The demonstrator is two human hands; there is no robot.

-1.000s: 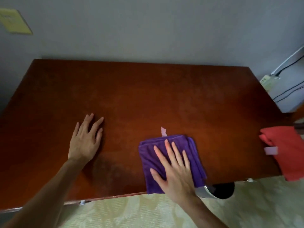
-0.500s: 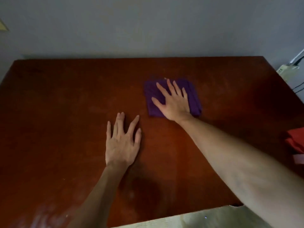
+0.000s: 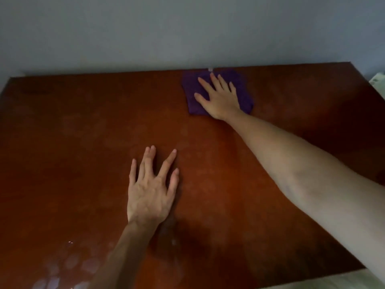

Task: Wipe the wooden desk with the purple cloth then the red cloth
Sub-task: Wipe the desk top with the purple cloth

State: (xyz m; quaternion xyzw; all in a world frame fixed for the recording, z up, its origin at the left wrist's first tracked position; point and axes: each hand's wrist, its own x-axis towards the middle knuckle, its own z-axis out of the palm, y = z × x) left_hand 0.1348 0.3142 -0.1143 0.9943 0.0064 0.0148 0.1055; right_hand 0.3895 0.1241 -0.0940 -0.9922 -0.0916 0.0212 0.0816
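Right hand (image 3: 220,99) presses purple cloth (image 3: 243,90) on desk (image 3: 83,142)

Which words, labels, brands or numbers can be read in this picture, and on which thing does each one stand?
None can be read.
The purple cloth has a small pale tag at its far edge: too small and blurred to read.
The pale object at the right edge has dark marks: blurred and not readable.

Head view: looks forward and down from above the desk (image 3: 83,163), close over it.
Facing: toward the wall (image 3: 145,34).
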